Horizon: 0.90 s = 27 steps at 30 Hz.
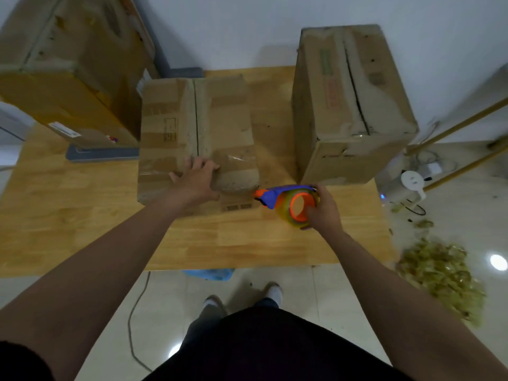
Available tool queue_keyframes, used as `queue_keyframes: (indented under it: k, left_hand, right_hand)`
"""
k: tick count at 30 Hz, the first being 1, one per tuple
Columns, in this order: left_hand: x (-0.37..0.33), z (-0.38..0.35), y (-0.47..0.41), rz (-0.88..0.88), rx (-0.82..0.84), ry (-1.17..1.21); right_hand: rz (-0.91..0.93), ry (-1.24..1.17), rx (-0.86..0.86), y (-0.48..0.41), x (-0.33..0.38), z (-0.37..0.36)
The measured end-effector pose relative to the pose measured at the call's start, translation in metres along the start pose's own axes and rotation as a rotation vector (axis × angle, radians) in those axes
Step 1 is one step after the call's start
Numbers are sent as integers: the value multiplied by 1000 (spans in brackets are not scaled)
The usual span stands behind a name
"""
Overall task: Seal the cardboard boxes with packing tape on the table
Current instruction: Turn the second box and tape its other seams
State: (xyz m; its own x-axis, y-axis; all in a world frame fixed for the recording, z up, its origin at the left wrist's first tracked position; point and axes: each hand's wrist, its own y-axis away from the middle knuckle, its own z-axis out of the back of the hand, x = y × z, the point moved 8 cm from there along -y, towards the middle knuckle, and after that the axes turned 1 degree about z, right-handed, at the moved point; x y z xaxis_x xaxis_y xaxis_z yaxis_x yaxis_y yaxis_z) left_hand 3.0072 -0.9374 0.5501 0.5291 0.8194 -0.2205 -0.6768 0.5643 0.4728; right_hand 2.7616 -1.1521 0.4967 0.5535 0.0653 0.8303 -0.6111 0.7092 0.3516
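While the left hand lies flat with fingers spread on the near end of the middle box, right over the near end of its dark centre seam, the right hand is curled round the orange and blue tape dispenser, fingers hooked through the roll's core, its nose just beside the box's near right corner and low over the table. From this single head view, the seam looks unsealed along the top, though blur and old tape glints make that uncertain. The tall box to the right stands apart, its top seam gaping. The likely trouble: the nose sits off to the side of the seam, so a strip started from here could land askew and miss the gap. The pressing palm also lies in the tape's path; lifting it too soon may let the flaps spring, and a hard pull could slide the box on the smooth wood. A heap of crumpled scraps lies on the floor at the right
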Motion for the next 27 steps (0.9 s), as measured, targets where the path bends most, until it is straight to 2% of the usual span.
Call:
queue_keyframes:
  k: [2,5,7,9,11,16,21,24,27]
  left_hand:
    - [-10,8,9,-21,-19,74]
    - [-27,23,26,-57,-53,215]
    - [-34,34,41,-3,-14,516]
    - [-40,39,61,98,119,894]
    - [-42,47,74,154,218,1106]
    - [-33,66,87,159,285,1276]
    - [-17,93,93,73,172,1484]
    - [2,103,93,75,156,1480]
    - [21,112,93,69,161,1368]
  right_hand:
    - [79,-102,-46,10,26,10]
    - [215,-87,-91,12,62,15]
    - [247,-86,-86,5,81,15]
    - [266,-106,-85,3,105,13]
    - [303,-110,-99,4,129,10]
    - [400,-116,-131,5,173,-10]
    - [441,-144,-130,9,207,-40]
    - [439,-168,-104,11,220,-55]
    - [470,-189,-101,12,231,-64]
